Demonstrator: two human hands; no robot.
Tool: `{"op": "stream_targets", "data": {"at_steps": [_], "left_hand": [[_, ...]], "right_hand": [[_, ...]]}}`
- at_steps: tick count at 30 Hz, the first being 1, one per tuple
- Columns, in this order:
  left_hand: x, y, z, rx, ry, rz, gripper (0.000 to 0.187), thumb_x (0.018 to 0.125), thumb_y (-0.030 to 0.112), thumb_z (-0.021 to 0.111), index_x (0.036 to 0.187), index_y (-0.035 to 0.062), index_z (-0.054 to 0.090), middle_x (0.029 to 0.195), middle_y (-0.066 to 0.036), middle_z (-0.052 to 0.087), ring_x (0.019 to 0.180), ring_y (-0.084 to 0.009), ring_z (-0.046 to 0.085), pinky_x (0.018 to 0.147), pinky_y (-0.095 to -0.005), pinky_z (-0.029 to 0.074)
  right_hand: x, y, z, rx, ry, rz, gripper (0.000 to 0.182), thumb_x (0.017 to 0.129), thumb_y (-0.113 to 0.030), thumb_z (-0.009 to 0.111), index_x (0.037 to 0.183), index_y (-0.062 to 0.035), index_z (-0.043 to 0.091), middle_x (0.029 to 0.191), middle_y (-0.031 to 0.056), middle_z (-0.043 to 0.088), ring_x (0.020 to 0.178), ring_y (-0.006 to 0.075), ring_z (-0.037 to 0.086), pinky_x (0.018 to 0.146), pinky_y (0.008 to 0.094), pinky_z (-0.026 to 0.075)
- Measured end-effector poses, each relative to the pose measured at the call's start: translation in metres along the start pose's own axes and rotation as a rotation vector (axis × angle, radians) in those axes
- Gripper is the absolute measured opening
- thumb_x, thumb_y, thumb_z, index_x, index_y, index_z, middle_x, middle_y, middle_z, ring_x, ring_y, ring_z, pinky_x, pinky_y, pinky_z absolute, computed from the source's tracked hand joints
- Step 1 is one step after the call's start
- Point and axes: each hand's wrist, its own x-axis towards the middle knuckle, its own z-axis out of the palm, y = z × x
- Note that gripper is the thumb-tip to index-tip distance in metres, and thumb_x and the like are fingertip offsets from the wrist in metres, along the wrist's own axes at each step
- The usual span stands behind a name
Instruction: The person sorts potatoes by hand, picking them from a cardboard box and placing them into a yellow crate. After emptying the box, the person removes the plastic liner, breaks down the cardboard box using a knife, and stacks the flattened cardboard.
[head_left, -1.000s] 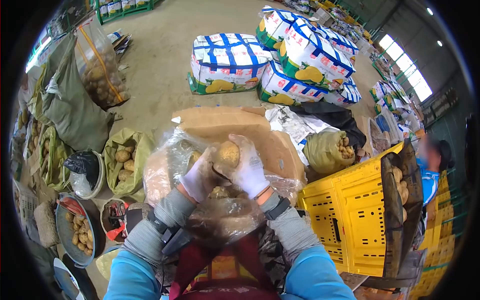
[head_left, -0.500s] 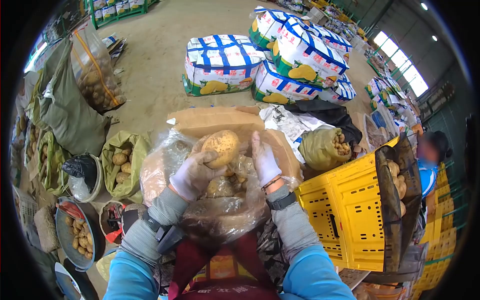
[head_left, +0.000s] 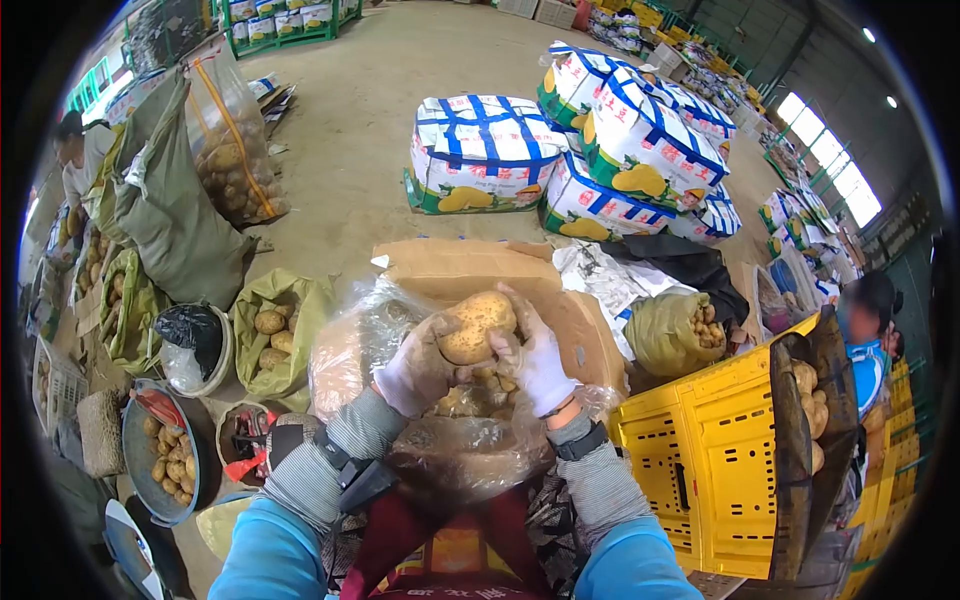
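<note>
A warehouse floor (head_left: pixel 350 90) stretches back to a bright window (head_left: pixel 830 155), with packed bags (head_left: pixel 485 155) stacked beyond the work. In front of the wearer, just above an open cardboard box (head_left: pixel 460 264), is 1 large potato (head_left: pixel 482 326), held between 2 gloved hands. Its long axis slants across the view, 1 end toward the wearer's left and slightly nearer, the other up and away to the right; I cannot tell which is the stem end. The left hand (head_left: pixel 417 370) curls round the nearer left end, and the right hand (head_left: pixel 537 355) closes narrowly on the right side, thumb low and fingers beyond. The 2-sided hold probably steadies the potato while leaving its upper face in sight.

More potatoes (head_left: pixel 466 402) lie in the box, whose clear plastic liner (head_left: pixel 470 468) spills over the near edge, likely to shield them from the cardboard. To the right, a yellow crate (head_left: pixel 715 420) has a dark cloth (head_left: pixel 832 385) over its rim, perhaps as padding. To the left, an open green sack (head_left: pixel 252 350) and a blue basin (head_left: pixel 135 465) hold potatoes, apparently arranged within reach.
</note>
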Motion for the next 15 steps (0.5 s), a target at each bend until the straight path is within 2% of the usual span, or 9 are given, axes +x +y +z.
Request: {"op": "stream_targets", "data": {"at_steps": [2,4,6,8,10,11,14,15], "left_hand": [[-0.014,0.017,0.003,0.528,-0.005,0.135,0.061,0.089,0.030,0.068,0.135,-0.0015,0.044,0.133,-0.010,0.056,0.118,-0.0223,0.056,0.103,-0.0335,0.043],[-0.004,0.003,-0.016,0.830,0.029,0.327,0.059,0.088,0.025,0.069,0.134,-0.0015,0.044,0.130,-0.010,0.057,0.116,-0.0223,0.057,0.101,-0.0335,0.044],[0.003,-0.014,-0.025,1.124,0.045,0.493,0.057,0.087,0.019,0.069,0.133,-0.0015,0.045,0.127,-0.010,0.059,0.114,-0.0223,0.057,0.098,-0.0336,0.046],[0.006,-0.025,-0.024,0.985,0.016,0.501,0.053,0.089,0.018,0.065,0.134,0.0000,0.044,0.126,-0.010,0.059,0.111,-0.0221,0.058,0.093,-0.0330,0.048],[-0.004,-0.011,-0.002,0.427,-0.056,0.314,0.048,0.095,0.021,0.056,0.137,0.0029,0.043,0.126,-0.008,0.059,0.106,-0.0219,0.061,0.087,-0.0316,0.051],[-0.004,-0.005,0.005,0.224,-0.056,0.186,0.047,0.097,0.025,0.052,0.138,0.0050,0.043,0.127,-0.007,0.059,0.105,-0.0209,0.062,0.083,-0.0310,0.052],[0.002,0.008,0.018,-0.256,0.098,-0.226,0.047,0.103,0.041,0.041,0.141,0.0122,0.040,0.128,-0.005,0.058,0.103,-0.0165,0.064,0.071,-0.0291,0.053],[0.002,0.011,0.010,-0.190,-0.023,-0.251,0.050,0.103,0.046,0.040,0.140,0.0125,0.042,0.116,-0.003,0.065,0.087,-0.0158,0.068,0.059,-0.0258,0.049]], "right_hand": [[-0.002,0.023,-0.005,0.058,-0.057,0.136,0.060,0.091,-0.023,0.068,0.142,-0.0031,0.044,0.136,0.0154,0.053,0.121,0.0228,0.056,0.102,0.0309,0.044],[0.008,0.028,-0.005,0.124,-0.057,0.063,0.067,0.091,-0.026,0.068,0.146,-0.0042,0.036,0.135,0.0164,0.052,0.115,0.0229,0.059,0.098,0.0312,0.047],[0.003,0.016,-0.004,0.237,-0.024,0.111,0.066,0.091,-0.029,0.069,0.143,-0.0023,0.039,0.130,0.0159,0.056,0.114,0.0227,0.060,0.096,0.0313,0.047],[-0.002,0.006,-0.007,0.260,-0.018,0.198,0.066,0.090,-0.031,0.071,0.140,0.0002,0.042,0.125,0.0150,0.059,0.115,0.0220,0.058,0.095,0.0312,0.047],[-0.002,0.012,-0.003,-0.128,-0.010,-0.040,0.067,0.090,-0.032,0.070,0.140,0.0001,0.041,0.126,0.0147,0.059,0.111,0.0218,0.060,0.089,0.0319,0.051],[-0.003,0.027,0.007,0.095,0.078,0.021,0.054,0.092,-0.032,0.067,0.132,0.0004,0.050,0.117,0.0171,0.062,0.101,0.0222,0.063,0.083,0.0342,0.052],[0.001,0.026,-0.007,-0.396,0.129,0.265,0.040,0.096,-0.034,0.062,0.117,0.0004,0.061,0.097,0.0109,0.069,0.087,0.0204,0.064,0.080,0.0306,0.050],[0.002,0.028,-0.008,-0.226,0.178,0.253,0.039,0.095,-0.032,0.064,0.115,0.0006,0.061,0.099,0.0132,0.068,0.089,0.0231,0.065,0.081,0.0317,0.051]]}}
